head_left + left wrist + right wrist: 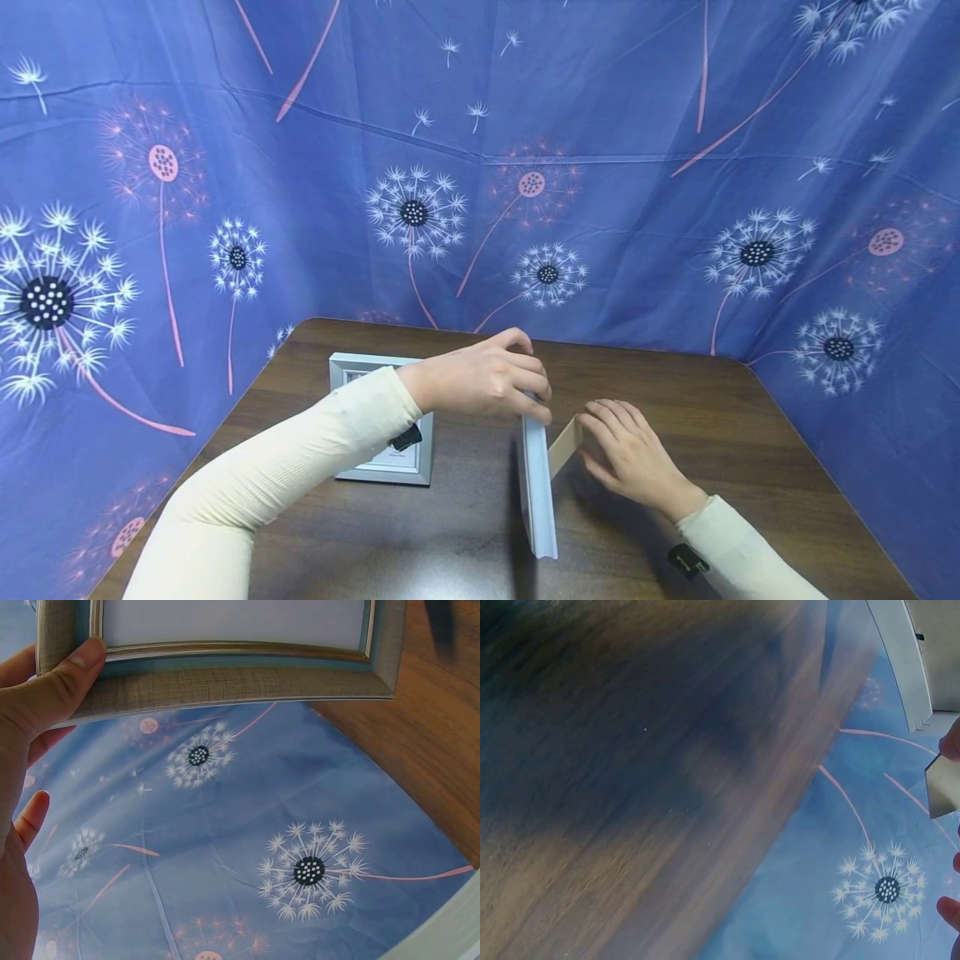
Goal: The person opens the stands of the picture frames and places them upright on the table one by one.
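A picture frame is held upright, edge-on in the head view. My left hand grips it at the upper edge. In the left wrist view the thumb presses on the front border of the frame, around a white insert. A tan support leg sticks out from the frame's back. My right hand pinches the end of this leg. In the right wrist view only fingertips show beside the leg, below the pale edge of the frame.
A second silver picture frame is on the left of the brown wooden table, partly hidden by my left forearm. A blue curtain with dandelion prints surrounds the table's back and sides.
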`<state>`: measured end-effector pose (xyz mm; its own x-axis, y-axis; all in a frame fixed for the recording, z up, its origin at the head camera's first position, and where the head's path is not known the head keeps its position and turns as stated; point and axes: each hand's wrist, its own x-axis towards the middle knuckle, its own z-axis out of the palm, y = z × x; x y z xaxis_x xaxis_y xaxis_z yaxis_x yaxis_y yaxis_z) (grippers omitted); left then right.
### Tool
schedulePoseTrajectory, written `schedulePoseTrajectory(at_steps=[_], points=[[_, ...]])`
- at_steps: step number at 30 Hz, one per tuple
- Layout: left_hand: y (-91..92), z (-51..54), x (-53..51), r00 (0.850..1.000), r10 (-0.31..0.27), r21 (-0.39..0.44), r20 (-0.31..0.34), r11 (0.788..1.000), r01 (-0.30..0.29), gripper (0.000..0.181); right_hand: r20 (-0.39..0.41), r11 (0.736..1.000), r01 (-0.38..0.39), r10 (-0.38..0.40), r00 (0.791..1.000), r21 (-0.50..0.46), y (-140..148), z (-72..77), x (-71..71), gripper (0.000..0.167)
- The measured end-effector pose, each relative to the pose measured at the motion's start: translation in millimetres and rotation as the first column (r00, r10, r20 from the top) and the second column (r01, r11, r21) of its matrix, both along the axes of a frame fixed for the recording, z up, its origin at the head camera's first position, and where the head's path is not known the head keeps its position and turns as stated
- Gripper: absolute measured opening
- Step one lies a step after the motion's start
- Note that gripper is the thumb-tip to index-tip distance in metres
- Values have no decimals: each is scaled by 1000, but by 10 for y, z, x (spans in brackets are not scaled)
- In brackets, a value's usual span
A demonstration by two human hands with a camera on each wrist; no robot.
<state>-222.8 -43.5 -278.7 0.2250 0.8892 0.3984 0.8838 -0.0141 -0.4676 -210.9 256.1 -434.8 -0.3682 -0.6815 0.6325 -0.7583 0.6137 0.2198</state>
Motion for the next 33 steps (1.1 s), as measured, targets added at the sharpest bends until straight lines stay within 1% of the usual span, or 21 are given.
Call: schedulePoseTrajectory(at_steps=[8, 17, 23, 29, 33], points=[[-11, 6, -6, 1000, 3, -4, 10, 1000, -3, 15, -10, 1000, 19, -19, 1000, -24, 93, 5, -11, 48], [-25, 13, 0, 1000, 21, -8, -7, 1000, -21, 15, -22, 999, 36, -37, 999, -30, 169, -18, -33, 50], [-37, 1, -19, 1000, 23, -4, 11, 1000, -23, 17, -25, 998, 40, -41, 999, -40, 200, -38, -39, 46], [-54, -8, -39, 1000, 26, 5, 12, 1000, -26, 22, -10, 997, 61, -61, 998, -36, 256, -38, -55, 47], [-64, -5, -43, 999, 46, -1, 3, 999, -46, 21, 0, 997, 72, -72, 997, -38, 293, -48, -66, 49]])
